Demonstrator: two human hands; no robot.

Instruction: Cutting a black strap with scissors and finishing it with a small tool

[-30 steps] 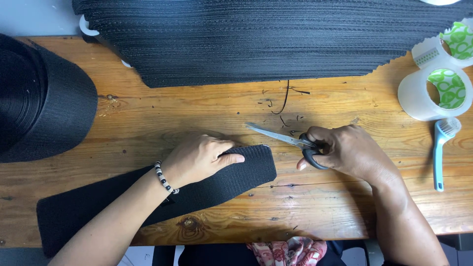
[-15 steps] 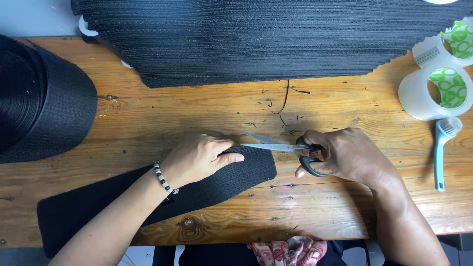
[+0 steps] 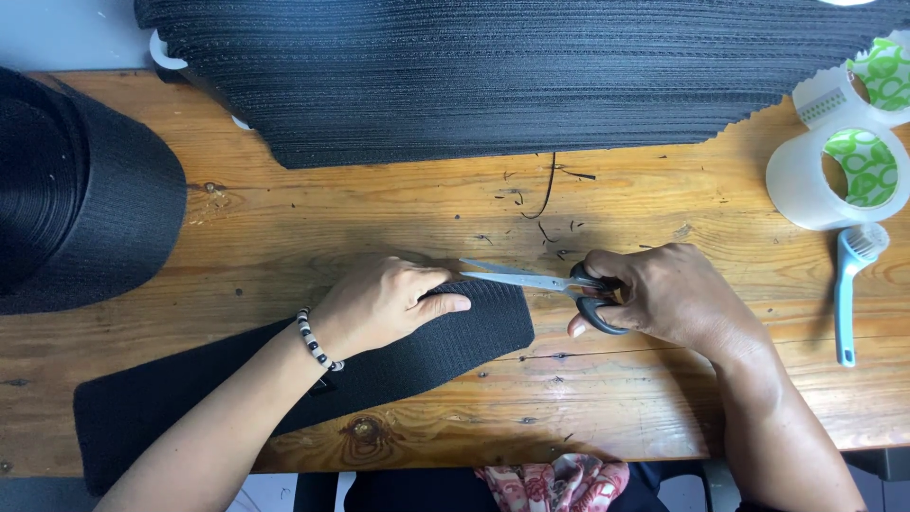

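A wide black woven strap [image 3: 455,341] lies flat across the wooden table [image 3: 664,408], running from the lower left to the middle. My left hand [image 3: 384,305], with a bead bracelet on the wrist, presses down on the strap near its right end. My right hand [image 3: 664,296] grips black-handled scissors [image 3: 540,283]. The blades point left, slightly apart, at the upper corner of the strap's end, close to my left fingertips.
A big stack of black woven strips [image 3: 512,76] fills the far edge. A large black strap roll [image 3: 76,190] sits at left. Two clear tape rolls [image 3: 844,161] and a light blue brush [image 3: 848,284] stand at right. Thread scraps [image 3: 545,204] lie mid-table.
My right hand has swung the scissors from pointing up-left to nearly level and moved them left, onto the strap's end. My left hand has stayed put.
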